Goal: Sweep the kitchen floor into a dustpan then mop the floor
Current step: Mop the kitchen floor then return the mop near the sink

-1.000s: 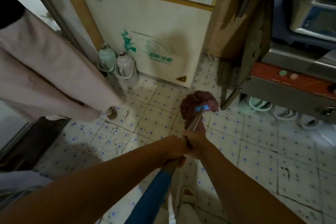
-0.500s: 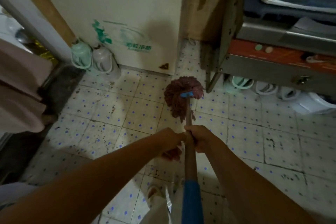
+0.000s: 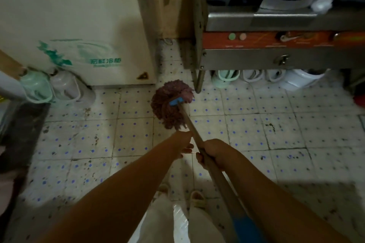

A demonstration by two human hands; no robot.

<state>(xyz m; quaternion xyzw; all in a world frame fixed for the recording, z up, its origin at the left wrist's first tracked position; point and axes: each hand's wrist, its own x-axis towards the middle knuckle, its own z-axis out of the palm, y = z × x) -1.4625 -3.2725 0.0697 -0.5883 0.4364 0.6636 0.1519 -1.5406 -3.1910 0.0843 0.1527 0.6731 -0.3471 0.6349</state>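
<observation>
1. Head view. Kitchen floor [image 3: 246, 130] was pale tile with blue dots, stained in patches; a white chest freezer [image 3: 79, 31] stood at back left, a steel-fronted stove unit [image 3: 276, 53] at back right, and slippers [image 3: 246, 76] lay under the unit.
2. Mop head [image 3: 171, 104], reddish-brown strands with a blue clamp, rested on the tiles just in front of the freezer's corner and close beside the unit's leg [image 3: 198, 83].
3. Mop handle [image 3: 199, 140] ran from the head back and to the right toward the person, its long axis diagonal; a blue section showed near the bottom edge.
4. Right hand [image 3: 214, 154] was wrapped around the handle, fingers curled on it.
5. Left hand [image 3: 184, 140] lay just left of the handle, further along toward the mop head; fingers looked loosely extended. Whether it touched the handle could not be told.
6. Judgement: mopping stage. Mop head lay ahead of both hands; a stroke would run along the handle's axis, the right hand driving.
7. Hidden or unclear: no dustpan in view; handle's top end cut off; left edge of the view dark and blurred; two feet [image 3: 179, 195] partly visible below the arms.
</observation>
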